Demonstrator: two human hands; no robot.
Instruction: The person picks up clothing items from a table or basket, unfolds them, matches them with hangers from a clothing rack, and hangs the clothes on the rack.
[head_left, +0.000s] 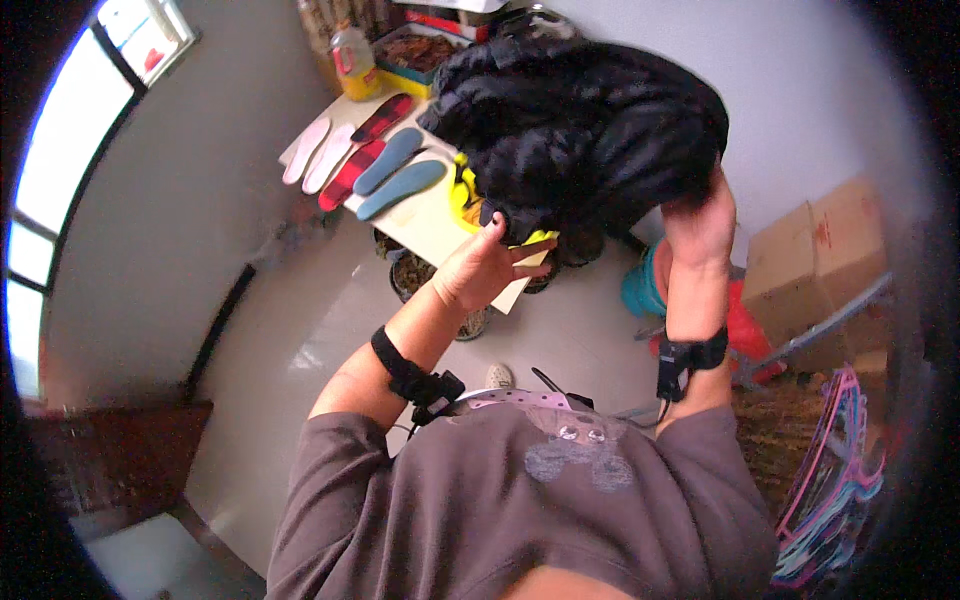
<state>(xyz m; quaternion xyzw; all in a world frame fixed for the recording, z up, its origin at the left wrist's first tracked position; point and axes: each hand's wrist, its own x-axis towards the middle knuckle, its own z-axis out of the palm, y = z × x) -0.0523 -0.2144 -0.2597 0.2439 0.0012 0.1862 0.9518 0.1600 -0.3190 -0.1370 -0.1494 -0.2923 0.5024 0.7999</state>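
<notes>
A large bundle of shiny black fabric (585, 127) is held up in front of me, over the right part of a pale table (412, 225). My left hand (480, 262) is at its lower left edge, thumb up and fingers spread, beside a bright yellow item (466, 199); whether it grips the fabric I cannot tell. My right hand (701, 217) is at the bundle's lower right, its fingers hidden by the fabric. Left of the bundle lie two blue-grey insoles (401, 189), red-and-black checked insoles (382, 118) and two pale pink insoles (307, 150).
A plastic bottle with yellow liquid (354, 64) and a box with brown contents (416, 52) stand at the table's back. Potted plants (411, 274) are below it. At right are a teal bucket (641, 289), a cardboard box (814, 247) and several hangers (832, 465).
</notes>
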